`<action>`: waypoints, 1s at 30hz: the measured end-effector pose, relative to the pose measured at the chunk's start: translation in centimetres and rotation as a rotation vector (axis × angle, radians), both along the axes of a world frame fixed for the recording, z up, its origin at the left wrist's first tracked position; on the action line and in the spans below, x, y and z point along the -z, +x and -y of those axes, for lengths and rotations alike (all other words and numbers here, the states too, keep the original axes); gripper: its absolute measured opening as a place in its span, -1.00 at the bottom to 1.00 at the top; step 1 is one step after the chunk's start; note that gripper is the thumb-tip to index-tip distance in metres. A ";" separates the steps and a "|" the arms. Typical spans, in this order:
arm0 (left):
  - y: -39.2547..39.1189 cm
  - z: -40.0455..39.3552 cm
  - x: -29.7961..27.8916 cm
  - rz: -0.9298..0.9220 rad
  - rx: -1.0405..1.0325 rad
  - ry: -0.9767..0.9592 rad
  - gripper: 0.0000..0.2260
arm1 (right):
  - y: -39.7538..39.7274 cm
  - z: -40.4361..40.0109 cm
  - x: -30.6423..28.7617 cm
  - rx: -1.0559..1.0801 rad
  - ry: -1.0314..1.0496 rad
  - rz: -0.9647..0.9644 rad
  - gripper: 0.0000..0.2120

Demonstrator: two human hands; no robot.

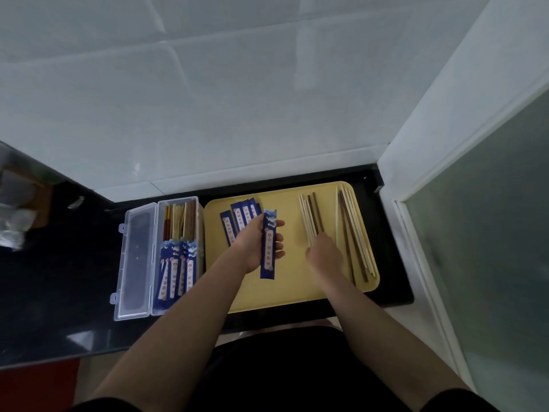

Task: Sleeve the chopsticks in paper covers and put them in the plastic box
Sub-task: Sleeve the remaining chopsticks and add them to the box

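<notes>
While spare covers flank it, open box adjoins tray.

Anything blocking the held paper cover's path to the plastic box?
Nothing visible. The left hand holds the paper cover above the yellow tray; the plastic box sits open just left of the tray, lid folded away to its far side.

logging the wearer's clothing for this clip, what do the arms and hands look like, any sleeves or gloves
Both forearms are bare, with no long sleeves. The left hand and right hand wear no gloves, and no rings or watch show. Dark short sleeves show at the frame's bottom edge.
</notes>
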State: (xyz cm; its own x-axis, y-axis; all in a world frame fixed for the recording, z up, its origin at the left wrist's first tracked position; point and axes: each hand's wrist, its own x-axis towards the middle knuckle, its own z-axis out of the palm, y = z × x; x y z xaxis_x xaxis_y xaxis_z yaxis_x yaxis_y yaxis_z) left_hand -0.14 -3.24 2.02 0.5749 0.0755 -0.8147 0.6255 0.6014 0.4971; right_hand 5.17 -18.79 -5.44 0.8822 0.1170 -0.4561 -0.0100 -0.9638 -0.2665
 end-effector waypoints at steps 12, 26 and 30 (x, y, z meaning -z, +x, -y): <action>-0.2 0.0 0.3 -0.029 -0.012 0.054 -0.58 | 1.7 0.2 -2.1 0.139 0.313 -0.166 -0.96; 0.5 0.8 -0.4 -0.092 -0.039 0.233 -0.61 | 3.5 0.7 -10.9 0.166 1.052 -0.481 -0.82; 0.2 0.9 -0.6 -0.097 -0.066 0.286 -0.70 | 3.9 0.2 -13.1 0.137 1.083 -0.360 -0.85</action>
State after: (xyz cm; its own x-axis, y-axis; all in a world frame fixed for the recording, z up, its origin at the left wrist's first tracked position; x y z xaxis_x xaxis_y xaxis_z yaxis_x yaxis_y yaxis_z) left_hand 0.02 -4.18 2.61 0.4815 0.3444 -0.8059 0.6429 0.4861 0.5919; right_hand 9.12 -19.03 7.63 0.7564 0.5150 -0.4033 -0.3407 -0.2161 -0.9150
